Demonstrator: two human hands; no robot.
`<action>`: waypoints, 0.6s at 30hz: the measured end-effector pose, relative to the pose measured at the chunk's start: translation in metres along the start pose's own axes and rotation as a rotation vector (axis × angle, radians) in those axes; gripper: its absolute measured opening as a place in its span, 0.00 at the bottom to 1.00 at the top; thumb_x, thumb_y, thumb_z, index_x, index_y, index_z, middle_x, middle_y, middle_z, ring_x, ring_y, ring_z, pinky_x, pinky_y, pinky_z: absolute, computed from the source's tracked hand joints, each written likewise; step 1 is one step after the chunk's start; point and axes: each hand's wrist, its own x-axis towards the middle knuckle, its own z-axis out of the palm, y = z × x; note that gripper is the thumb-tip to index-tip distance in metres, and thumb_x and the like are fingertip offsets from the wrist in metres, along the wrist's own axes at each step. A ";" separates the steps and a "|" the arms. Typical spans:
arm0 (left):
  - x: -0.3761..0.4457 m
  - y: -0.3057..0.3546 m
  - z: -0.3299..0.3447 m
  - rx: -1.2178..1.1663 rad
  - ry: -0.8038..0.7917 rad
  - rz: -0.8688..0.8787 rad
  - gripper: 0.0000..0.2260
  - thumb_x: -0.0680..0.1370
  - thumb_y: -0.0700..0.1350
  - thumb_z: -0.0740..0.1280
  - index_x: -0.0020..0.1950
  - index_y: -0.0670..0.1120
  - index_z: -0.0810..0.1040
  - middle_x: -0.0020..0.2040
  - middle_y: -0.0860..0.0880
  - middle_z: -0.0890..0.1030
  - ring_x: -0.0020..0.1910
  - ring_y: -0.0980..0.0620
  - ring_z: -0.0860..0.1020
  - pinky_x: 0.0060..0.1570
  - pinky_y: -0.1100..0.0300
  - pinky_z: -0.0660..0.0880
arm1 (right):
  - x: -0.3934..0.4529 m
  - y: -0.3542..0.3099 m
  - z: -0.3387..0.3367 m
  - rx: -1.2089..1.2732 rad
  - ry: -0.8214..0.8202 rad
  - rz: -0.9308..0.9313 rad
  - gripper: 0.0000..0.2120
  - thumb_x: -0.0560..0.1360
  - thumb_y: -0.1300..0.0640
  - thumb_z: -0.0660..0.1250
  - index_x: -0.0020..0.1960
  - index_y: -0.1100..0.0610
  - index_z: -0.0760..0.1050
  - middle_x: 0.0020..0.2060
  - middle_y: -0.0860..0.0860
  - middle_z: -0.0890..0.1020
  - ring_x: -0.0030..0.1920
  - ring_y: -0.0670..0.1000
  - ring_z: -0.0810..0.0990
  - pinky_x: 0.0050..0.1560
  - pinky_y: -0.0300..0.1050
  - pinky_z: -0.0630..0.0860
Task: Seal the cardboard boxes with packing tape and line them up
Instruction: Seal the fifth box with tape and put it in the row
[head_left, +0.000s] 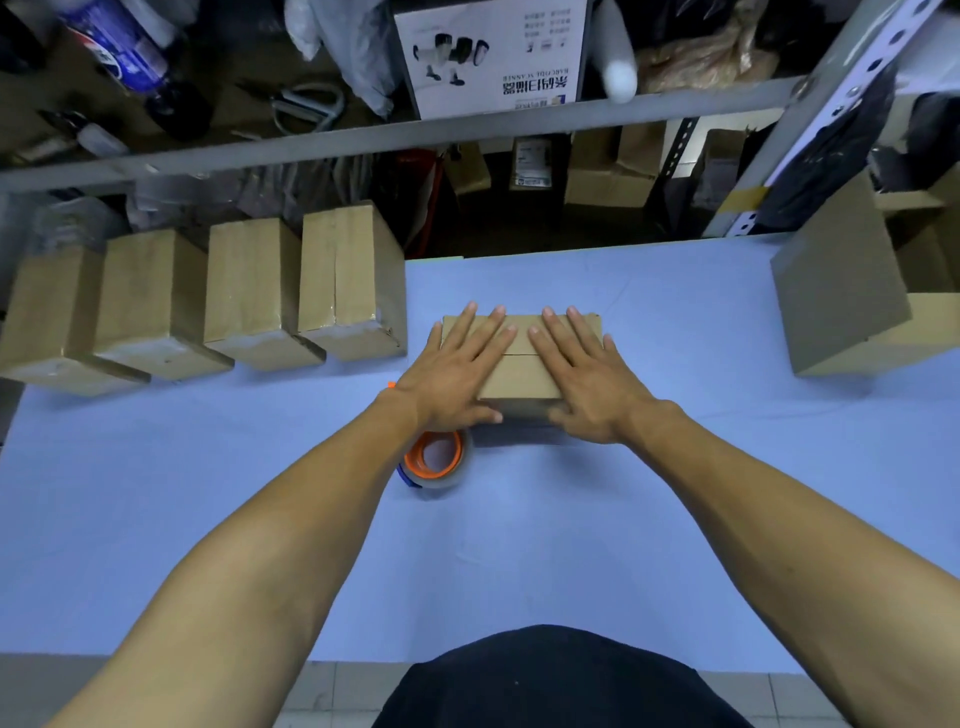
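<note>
A small cardboard box sits in the middle of the blue table, its top flaps closed with a bare seam between them. My left hand lies flat on the left flap and my right hand lies flat on the right flap, fingers straight and spread, thumbs down on the near side. A roll of clear packing tape with an orange core lies just under my left wrist, near the box's front left corner. Several sealed boxes stand in a row at the far left.
At the right edge stands an open cardboard box with a raised flap. Behind the table a metal shelf rack holds a white product box, a bottle, tools and bags. Stacked cartons fill the space below it.
</note>
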 end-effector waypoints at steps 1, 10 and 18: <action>0.000 0.000 0.001 -0.005 0.006 -0.011 0.50 0.75 0.64 0.68 0.81 0.51 0.36 0.80 0.47 0.33 0.79 0.42 0.34 0.75 0.36 0.44 | 0.001 -0.001 0.001 -0.008 -0.003 0.002 0.47 0.77 0.40 0.64 0.80 0.52 0.34 0.78 0.50 0.32 0.78 0.56 0.31 0.75 0.65 0.48; -0.002 -0.027 -0.006 -0.044 -0.011 -0.103 0.45 0.78 0.59 0.66 0.81 0.49 0.36 0.80 0.43 0.33 0.79 0.42 0.34 0.75 0.36 0.42 | 0.029 -0.028 -0.006 -0.055 0.078 0.041 0.39 0.82 0.45 0.58 0.80 0.54 0.37 0.79 0.54 0.38 0.79 0.57 0.37 0.76 0.61 0.49; -0.010 -0.065 0.001 0.052 0.058 -0.115 0.45 0.79 0.61 0.63 0.81 0.45 0.37 0.80 0.41 0.35 0.79 0.42 0.35 0.74 0.41 0.35 | 0.061 -0.054 -0.004 -0.051 0.093 0.034 0.39 0.82 0.47 0.60 0.81 0.54 0.39 0.80 0.54 0.39 0.79 0.57 0.38 0.75 0.62 0.49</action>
